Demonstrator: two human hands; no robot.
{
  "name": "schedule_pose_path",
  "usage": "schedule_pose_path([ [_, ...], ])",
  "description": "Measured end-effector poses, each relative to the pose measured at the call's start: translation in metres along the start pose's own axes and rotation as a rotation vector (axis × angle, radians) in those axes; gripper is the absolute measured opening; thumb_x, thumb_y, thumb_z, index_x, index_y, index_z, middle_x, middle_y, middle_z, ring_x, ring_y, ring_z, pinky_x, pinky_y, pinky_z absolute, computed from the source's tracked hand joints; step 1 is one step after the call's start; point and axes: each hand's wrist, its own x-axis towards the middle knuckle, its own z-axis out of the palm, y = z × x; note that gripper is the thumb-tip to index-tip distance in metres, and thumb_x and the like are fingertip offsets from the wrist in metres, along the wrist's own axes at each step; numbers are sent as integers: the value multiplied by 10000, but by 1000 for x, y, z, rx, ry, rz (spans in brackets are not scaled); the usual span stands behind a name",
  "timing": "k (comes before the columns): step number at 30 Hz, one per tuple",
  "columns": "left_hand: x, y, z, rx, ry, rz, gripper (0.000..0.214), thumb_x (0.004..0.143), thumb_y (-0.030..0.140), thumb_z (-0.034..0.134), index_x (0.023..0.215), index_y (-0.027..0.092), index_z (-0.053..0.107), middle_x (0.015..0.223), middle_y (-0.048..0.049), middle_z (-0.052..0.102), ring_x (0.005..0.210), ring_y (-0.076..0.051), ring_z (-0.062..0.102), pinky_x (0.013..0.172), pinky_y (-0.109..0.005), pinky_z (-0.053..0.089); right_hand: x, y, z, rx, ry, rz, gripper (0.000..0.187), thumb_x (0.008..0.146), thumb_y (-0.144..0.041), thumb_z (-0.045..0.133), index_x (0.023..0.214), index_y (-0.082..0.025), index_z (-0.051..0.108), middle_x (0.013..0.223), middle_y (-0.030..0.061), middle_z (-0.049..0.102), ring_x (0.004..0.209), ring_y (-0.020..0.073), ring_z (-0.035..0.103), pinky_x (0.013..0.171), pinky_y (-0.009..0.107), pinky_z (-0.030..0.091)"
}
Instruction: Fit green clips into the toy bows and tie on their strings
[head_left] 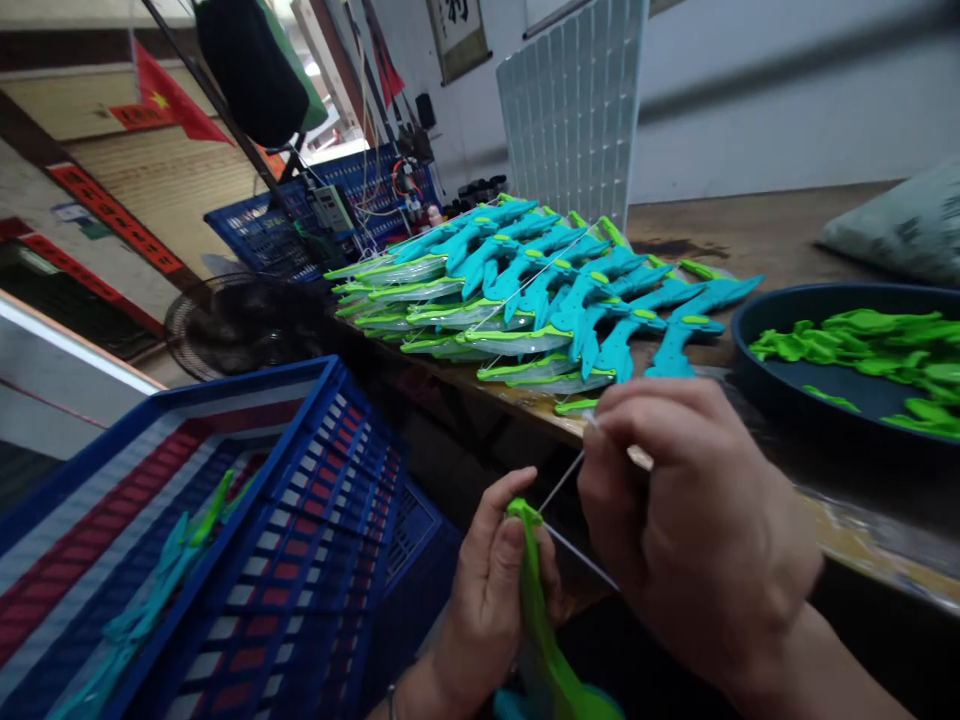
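Note:
My left hand (495, 590) is closed round a bright green plastic piece (544, 625), thumb and fingers pinching near its upper end. Below, blue plastic shows under the green one, partly cut off by the frame. White string (562, 483) runs from the green end up to my right hand (690, 520). That hand is raised to the right, its fingers curled into a pinch on the string; a second strand slants down beneath it. Just beyond, rows of blue and green plastic pieces (555, 290) with clear parts lie on the table.
A dark round tray (772, 390) of loose green pieces stands at right. At left is a blue plastic crate (315, 480) with a striped lining and a few pieces inside. Behind are a black fan (247, 325), a pale ribbed panel (574, 110) and a sack (900, 225).

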Motion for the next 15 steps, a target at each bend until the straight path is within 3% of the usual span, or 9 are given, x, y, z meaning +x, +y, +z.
schedule_pose_path([
  [3,-1,-7,-8,68,-62,-142,262,1013,446,522,1166,261,627,821,-29,672,513,-121,611,467,-205,478,-5,9,10,5,-8,96,138,983,-104,469,926,-229,479,827,41,584,683,158,571,587,278,456],
  [7,5,-7,-9,-26,-103,-138,160,958,371,640,966,211,641,759,11,600,516,-86,586,484,-164,456,-39,14,26,125,-142,132,153,980,-85,426,902,-214,450,847,38,587,681,140,579,581,253,457],
  [10,11,-7,-4,-145,-76,-129,122,921,285,685,846,195,648,813,20,563,537,-77,573,484,-172,480,-59,11,25,195,-204,133,147,1007,-129,399,912,-204,484,923,58,624,719,135,600,606,247,485],
  [15,14,-12,0,-223,43,-139,84,856,254,766,859,192,708,801,8,592,585,-78,576,525,-157,491,-70,3,14,277,-343,106,234,1039,-151,372,963,-169,592,991,88,677,825,153,652,675,250,560],
])
